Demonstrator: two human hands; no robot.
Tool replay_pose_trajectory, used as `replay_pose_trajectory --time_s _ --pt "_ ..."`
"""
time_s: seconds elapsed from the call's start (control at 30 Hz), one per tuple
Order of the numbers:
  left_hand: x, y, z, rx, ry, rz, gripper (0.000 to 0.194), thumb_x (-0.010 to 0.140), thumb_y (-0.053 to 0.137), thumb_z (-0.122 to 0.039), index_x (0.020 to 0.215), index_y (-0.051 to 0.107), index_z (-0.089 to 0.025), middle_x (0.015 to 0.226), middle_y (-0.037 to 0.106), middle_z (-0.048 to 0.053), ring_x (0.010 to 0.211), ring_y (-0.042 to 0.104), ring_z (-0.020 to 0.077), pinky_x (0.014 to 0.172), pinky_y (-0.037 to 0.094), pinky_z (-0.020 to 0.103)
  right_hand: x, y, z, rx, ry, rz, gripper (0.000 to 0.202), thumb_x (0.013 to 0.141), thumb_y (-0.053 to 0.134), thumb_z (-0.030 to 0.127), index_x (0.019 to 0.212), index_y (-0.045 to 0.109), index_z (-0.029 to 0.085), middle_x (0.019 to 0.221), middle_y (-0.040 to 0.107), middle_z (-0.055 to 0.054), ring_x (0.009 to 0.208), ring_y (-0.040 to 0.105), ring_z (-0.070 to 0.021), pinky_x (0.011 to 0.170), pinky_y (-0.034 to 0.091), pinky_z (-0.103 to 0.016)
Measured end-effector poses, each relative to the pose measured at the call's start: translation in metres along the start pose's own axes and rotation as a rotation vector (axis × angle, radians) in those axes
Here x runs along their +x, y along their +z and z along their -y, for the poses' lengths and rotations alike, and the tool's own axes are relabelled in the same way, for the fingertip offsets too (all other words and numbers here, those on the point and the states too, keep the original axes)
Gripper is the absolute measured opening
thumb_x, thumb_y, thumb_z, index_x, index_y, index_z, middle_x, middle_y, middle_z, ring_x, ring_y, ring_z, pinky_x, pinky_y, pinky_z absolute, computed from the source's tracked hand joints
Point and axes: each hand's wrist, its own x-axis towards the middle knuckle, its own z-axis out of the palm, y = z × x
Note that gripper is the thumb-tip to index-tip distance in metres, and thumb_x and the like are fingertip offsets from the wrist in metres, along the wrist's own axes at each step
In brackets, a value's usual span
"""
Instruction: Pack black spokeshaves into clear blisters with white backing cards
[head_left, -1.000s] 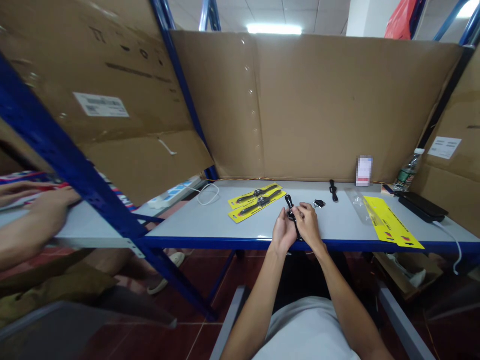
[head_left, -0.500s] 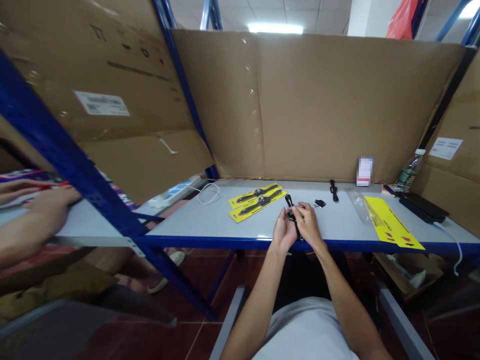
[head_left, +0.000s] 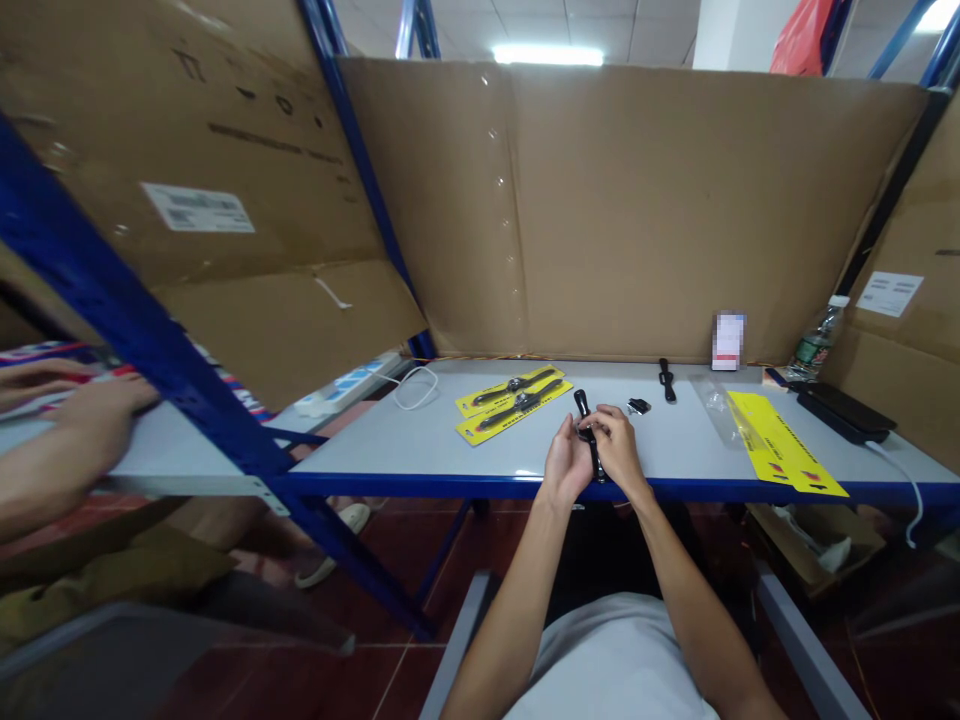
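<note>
Near the table's front edge, a black two-handled tool [head_left: 598, 464] lies across my left hand [head_left: 568, 462], whose fingers curl round its left side. My right hand [head_left: 616, 446] pinches the tool's middle from the right. One black handle points up and away from me, the other toward the table edge. Small black and silver parts [head_left: 639, 406] lie just beyond my right hand. Another black tool body [head_left: 667, 381] rests farther back. Two yellow cards with black tools on them [head_left: 514, 410] lie to the left of my hands.
Yellow cards [head_left: 780, 445] and clear plastic packaging [head_left: 718, 410] lie on the right of the table [head_left: 420, 445]. Behind them are a phone [head_left: 727, 341], a bottle [head_left: 817, 345] and a black case [head_left: 844, 413]. Another person's hands [head_left: 94, 410] work beyond the blue post at left.
The black tool has turned slightly in my hands, and more of its upper and lower handles shows. My right fingers have shifted a little at its middle.
</note>
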Motion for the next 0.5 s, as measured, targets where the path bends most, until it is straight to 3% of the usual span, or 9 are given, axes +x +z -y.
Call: replay_pose_trajectory --time_s 0.13,0.23,0.3,0.4,0.5 --pt "-0.0012 0.0015 0.0011 0.011 -0.014 0.016 0.031 0.102 0.042 -0.027 0.087 0.066 -0.014 0.097 0.073 0.015 0.111 0.071 0.0272 0.108 0.051 0.045 0.0004 -0.002 0.0048 0.037 -0.01 -0.051 0.023 0.084 0.054 0.018 0.099 0.072 0.023 0.11 0.069 -0.008 0.102 0.064 -0.0234 0.095 0.051 -0.039" --pt "-0.0019 0.0027 0.0022 0.02 -0.014 0.02 0.035 0.103 0.041 -0.03 0.085 0.066 -0.014 0.095 0.074 0.016 0.109 0.072 0.0279 0.106 0.053 0.046 -0.0002 -0.0009 0.0049 -0.001 0.009 -0.107 0.012 0.085 0.065 0.032 0.091 0.065 0.022 0.099 0.067 -0.008 0.093 0.063 -0.024 0.09 0.052 -0.039" --pt "-0.0015 0.0022 0.0021 0.022 0.003 0.011 0.037 0.104 0.039 -0.03 0.082 0.065 -0.016 0.087 0.073 0.013 0.104 0.073 0.0257 0.104 0.054 0.044 -0.0013 0.0015 0.0028 -0.051 0.01 -0.117 0.012 0.084 0.067 0.034 0.084 0.063 0.023 0.101 0.065 -0.009 0.097 0.063 -0.0253 0.093 0.052 -0.04" --pt "0.0007 -0.0005 0.0009 0.018 0.026 -0.004 0.036 0.104 0.038 -0.027 0.081 0.064 -0.017 0.08 0.071 0.009 0.097 0.074 0.0219 0.103 0.055 0.04 -0.0029 0.0048 -0.001 -0.101 -0.001 -0.092 0.005 0.086 0.062 0.024 0.084 0.067 0.022 0.112 0.063 -0.012 0.114 0.06 -0.0276 0.103 0.048 -0.043" --pt "0.0034 -0.0037 -0.0001 0.015 0.036 -0.014 0.035 0.104 0.039 -0.026 0.083 0.064 -0.017 0.084 0.072 0.009 0.097 0.073 0.0213 0.102 0.056 0.039 -0.0029 0.0063 -0.0031 -0.118 -0.001 -0.07 0.018 0.086 0.058 0.017 0.091 0.074 0.024 0.12 0.062 -0.012 0.122 0.058 -0.0274 0.108 0.046 -0.045"
